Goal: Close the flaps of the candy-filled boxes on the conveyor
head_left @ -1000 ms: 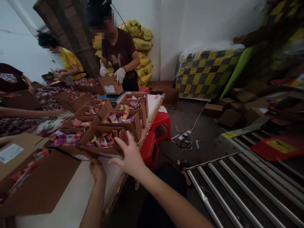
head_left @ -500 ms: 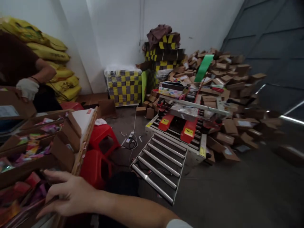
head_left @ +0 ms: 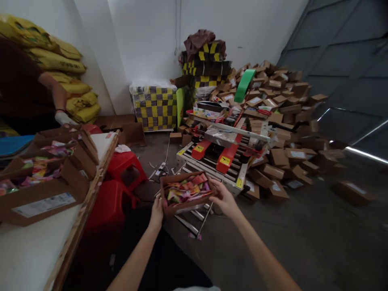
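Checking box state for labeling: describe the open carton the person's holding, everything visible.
The carton is small, brown corrugated cardboard, top open, filled near the rim with colourful packets. It is held roughly level in the air above the roller conveyor. The left hand grips its near-left edge and the right hand its right side.

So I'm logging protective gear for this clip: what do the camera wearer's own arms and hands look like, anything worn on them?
Both arms are bare from forearm to fingers. The left hand and right hand wear no gloves, and no watch, ring or wristband shows. A pale edge at the bottom of the frame, near the right arm, may be a short sleeve.
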Demonstrator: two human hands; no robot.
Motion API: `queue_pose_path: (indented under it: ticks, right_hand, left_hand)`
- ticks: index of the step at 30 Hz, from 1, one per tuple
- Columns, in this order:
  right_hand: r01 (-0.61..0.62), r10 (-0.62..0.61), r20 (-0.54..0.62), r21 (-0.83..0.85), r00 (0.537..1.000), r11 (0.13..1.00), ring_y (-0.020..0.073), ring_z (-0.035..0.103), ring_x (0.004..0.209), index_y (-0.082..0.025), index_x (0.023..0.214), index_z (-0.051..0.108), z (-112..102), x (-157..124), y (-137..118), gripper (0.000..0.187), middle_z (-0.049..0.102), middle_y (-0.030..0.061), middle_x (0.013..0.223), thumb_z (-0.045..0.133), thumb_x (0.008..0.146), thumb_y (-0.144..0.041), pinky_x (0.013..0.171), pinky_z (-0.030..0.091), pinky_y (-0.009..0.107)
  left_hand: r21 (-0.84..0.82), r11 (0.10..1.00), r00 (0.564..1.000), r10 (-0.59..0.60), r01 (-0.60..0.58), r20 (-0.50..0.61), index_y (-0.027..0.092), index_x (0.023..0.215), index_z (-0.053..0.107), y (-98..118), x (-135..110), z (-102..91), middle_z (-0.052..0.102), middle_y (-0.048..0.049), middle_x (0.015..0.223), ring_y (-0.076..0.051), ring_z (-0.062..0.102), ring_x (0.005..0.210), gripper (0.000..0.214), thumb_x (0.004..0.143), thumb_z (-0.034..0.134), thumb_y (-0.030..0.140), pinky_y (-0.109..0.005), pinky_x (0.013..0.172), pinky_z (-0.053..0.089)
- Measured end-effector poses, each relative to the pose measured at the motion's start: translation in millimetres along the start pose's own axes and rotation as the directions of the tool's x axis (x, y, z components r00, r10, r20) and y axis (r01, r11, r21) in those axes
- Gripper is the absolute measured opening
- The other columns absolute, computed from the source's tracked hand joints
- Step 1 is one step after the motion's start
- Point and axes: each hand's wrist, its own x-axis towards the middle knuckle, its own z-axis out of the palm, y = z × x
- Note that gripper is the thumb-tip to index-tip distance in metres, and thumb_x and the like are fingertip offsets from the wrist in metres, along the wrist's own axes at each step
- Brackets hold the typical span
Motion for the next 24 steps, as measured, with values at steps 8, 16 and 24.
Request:
queue_pose_path:
  ticks: [8, 16, 24]
  right_hand:
    - [-0.006, -0.003, -0.029, -0.309, 1.000, 0.951, 0.0244, 0.050, 0.121, -0.024, 0.132, 0.045, -43.1, -21.1, 18.0, 0.057, 0.050, 0.0093, 0.134, 0.061, 0.079, -0.038, 0.102, 0.040, 0.043]
    - [-0.070, 0.193, 0.233, -0.453, 0.953, 0.889, 0.0242, 0.058, 0.108, -0.024, 0.126, 0.052, -34.1, 21.0, 1.9, 0.054, 0.062, 0.0075, 0.120, 0.064, 0.075, -0.039, 0.095, 0.045, 0.042]
    - [-0.233, 0.307, -0.019, -0.694, 0.952, 0.681, 0.0194, 0.058, 0.085, -0.019, 0.112, 0.056, -9.1, 39.7, 11.9, 0.049, 0.062, 0.0046, 0.095, 0.074, 0.066, -0.022, 0.077, 0.048, 0.033]
  left_hand:
    - [0.140, 0.928, 0.928, 0.315, -0.345, 0.199, 0.019, 0.106, 0.063, 34.0, -11.2, 37.5, 0.061, -0.0105, 0.110, -0.022, 0.056, 0.104, 0.037, 0.087, 0.045, 0.045, -0.036, 0.092, 0.042]
    - [0.270, 0.848, 0.751, 0.204, -0.456, 0.628, 0.021, 0.081, 0.069, 49.1, -7.1, 40.6, 0.070, -0.0064, 0.087, -0.022, 0.061, 0.089, 0.024, 0.083, 0.054, 0.040, -0.039, 0.085, 0.043]
    - [0.347, 0.899, 0.950, 0.186, -0.268, 0.251, 0.015, 0.139, 0.023, 28.0, 17.2, 46.0, 0.029, -0.0187, 0.142, -0.031, 0.034, 0.130, 0.094, 0.064, 0.074, 0.039, -0.043, 0.105, 0.032]
